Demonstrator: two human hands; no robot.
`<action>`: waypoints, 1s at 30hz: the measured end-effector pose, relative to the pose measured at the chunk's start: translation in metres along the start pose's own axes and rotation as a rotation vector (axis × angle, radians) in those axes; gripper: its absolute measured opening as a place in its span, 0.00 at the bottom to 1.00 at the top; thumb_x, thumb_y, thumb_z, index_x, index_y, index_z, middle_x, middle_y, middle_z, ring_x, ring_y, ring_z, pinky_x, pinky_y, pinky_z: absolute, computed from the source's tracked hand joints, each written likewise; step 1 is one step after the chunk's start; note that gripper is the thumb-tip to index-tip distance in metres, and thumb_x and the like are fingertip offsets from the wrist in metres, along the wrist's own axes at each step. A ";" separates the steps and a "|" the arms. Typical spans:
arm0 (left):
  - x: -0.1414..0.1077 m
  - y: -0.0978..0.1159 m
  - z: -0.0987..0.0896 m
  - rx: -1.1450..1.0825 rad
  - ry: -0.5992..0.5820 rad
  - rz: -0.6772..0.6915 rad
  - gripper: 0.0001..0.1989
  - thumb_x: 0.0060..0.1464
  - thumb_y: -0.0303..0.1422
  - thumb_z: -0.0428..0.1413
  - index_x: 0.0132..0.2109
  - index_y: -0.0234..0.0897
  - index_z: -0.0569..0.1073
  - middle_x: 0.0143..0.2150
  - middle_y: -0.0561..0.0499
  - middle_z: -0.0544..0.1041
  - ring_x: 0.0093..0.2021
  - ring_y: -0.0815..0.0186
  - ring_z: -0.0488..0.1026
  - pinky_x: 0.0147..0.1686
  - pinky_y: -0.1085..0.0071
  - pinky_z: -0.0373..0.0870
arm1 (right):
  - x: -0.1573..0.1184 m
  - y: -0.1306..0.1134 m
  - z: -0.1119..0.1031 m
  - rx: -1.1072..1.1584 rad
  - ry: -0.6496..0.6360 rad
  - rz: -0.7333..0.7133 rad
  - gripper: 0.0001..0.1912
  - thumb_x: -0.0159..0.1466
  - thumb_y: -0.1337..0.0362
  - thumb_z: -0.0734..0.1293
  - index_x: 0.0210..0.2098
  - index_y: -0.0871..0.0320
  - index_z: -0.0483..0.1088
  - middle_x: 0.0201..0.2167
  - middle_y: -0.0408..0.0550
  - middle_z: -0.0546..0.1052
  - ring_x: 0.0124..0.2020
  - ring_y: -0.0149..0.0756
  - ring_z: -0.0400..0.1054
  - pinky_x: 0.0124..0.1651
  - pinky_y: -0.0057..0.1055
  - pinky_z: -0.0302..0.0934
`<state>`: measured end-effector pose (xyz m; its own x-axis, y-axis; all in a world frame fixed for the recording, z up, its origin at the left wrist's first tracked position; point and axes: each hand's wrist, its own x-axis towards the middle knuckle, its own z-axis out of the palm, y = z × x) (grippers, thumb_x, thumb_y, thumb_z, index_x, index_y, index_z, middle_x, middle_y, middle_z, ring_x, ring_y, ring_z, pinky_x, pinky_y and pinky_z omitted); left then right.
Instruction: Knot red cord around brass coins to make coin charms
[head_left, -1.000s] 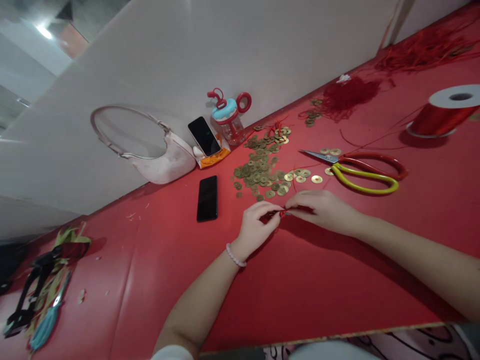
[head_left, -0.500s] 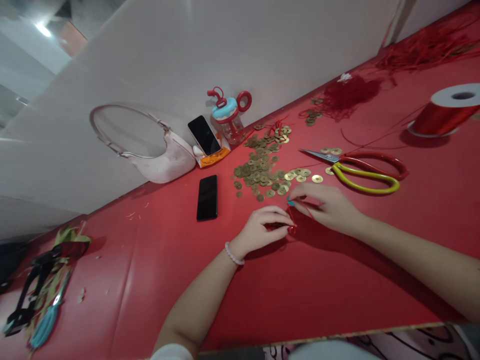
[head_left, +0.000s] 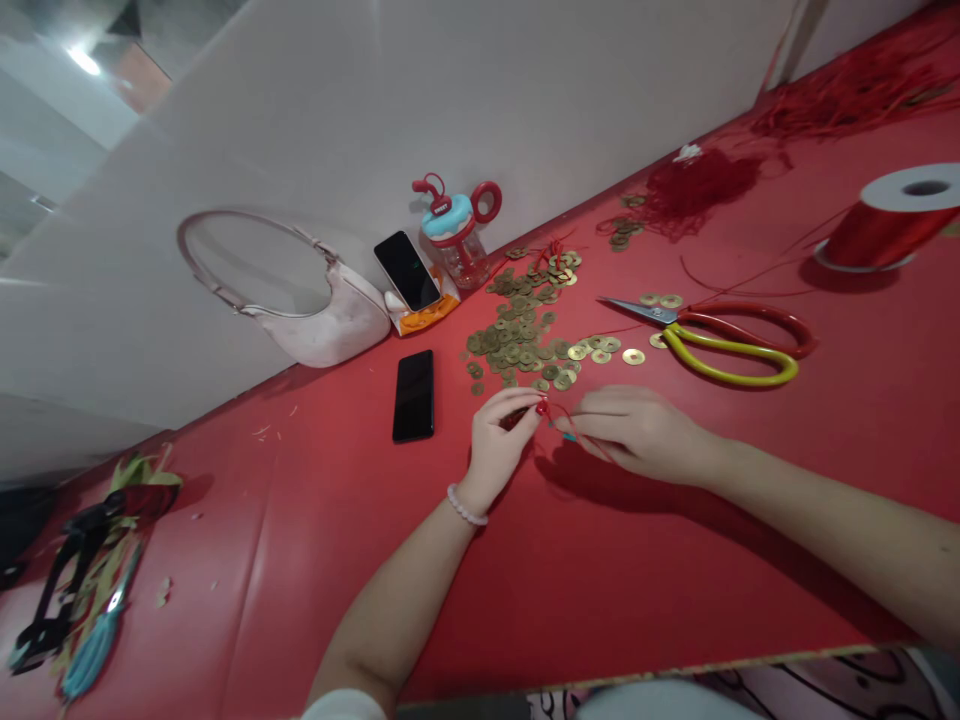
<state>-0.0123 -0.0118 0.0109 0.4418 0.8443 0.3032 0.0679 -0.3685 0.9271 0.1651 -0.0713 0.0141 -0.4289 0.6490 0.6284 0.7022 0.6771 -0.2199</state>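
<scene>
My left hand (head_left: 499, 440), with a beaded bracelet at the wrist, pinches a red cord (head_left: 570, 412) near its tip. Facing it from the right, my right hand (head_left: 637, 430) has its fingers closed on the same cord, which loops between the hands. Whether a coin is between the left fingers cannot be made out. Just beyond both hands lies a spread of brass coins (head_left: 514, 340) with square holes. Scissors (head_left: 720, 340) with one red and one yellow handle lie open behind my right hand.
A black phone (head_left: 414, 396) lies left of the coins. Behind it are a pale handbag (head_left: 337, 320), a propped phone (head_left: 409, 270) and a cup (head_left: 461, 245). A red ribbon spool (head_left: 870, 235) and tangled red cord (head_left: 697, 190) are at right. Blue-handled scissors (head_left: 90, 650) lie far left.
My left hand has turned upward, its fingertips moving left and away from me. My right hand has shifted slightly left and nearer to me, with the cord still between the hands.
</scene>
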 end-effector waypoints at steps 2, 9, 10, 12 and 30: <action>0.000 0.000 0.001 0.051 0.003 -0.002 0.04 0.49 0.28 0.57 0.33 0.36 0.78 0.36 0.47 0.78 0.38 0.67 0.74 0.41 0.69 0.71 | -0.001 0.002 -0.003 0.018 0.070 0.053 0.14 0.65 0.68 0.56 0.34 0.57 0.73 0.19 0.45 0.69 0.22 0.30 0.60 0.28 0.26 0.54; 0.001 -0.002 0.000 0.145 0.041 -0.083 0.06 0.49 0.27 0.56 0.34 0.35 0.78 0.37 0.45 0.78 0.38 0.66 0.74 0.40 0.68 0.72 | -0.001 0.007 -0.015 0.312 0.240 0.472 0.11 0.64 0.62 0.59 0.36 0.55 0.73 0.22 0.44 0.71 0.22 0.29 0.63 0.28 0.27 0.57; 0.001 -0.002 0.000 0.149 0.047 -0.093 0.06 0.49 0.28 0.56 0.34 0.35 0.78 0.37 0.45 0.78 0.38 0.66 0.74 0.40 0.68 0.72 | 0.001 0.008 -0.017 0.364 0.276 0.567 0.10 0.63 0.62 0.60 0.34 0.56 0.73 0.22 0.43 0.71 0.22 0.29 0.62 0.28 0.27 0.56; 0.001 -0.002 0.000 0.150 0.060 -0.107 0.06 0.48 0.27 0.56 0.34 0.34 0.78 0.37 0.45 0.78 0.39 0.66 0.74 0.42 0.67 0.71 | 0.003 0.009 -0.019 0.477 0.388 0.746 0.11 0.62 0.60 0.62 0.29 0.57 0.72 0.20 0.43 0.69 0.21 0.28 0.60 0.28 0.28 0.55; 0.002 -0.004 -0.001 0.105 0.081 -0.084 0.06 0.49 0.29 0.56 0.34 0.35 0.77 0.38 0.46 0.78 0.40 0.66 0.74 0.44 0.66 0.70 | 0.003 -0.004 -0.001 0.403 -0.408 0.253 0.20 0.65 0.60 0.55 0.18 0.59 0.59 0.16 0.41 0.62 0.19 0.27 0.55 0.26 0.26 0.49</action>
<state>-0.0131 -0.0082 0.0080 0.3576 0.9008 0.2464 0.1962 -0.3304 0.9232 0.1619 -0.0723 0.0173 -0.5155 0.8328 0.2017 0.5752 0.5107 -0.6390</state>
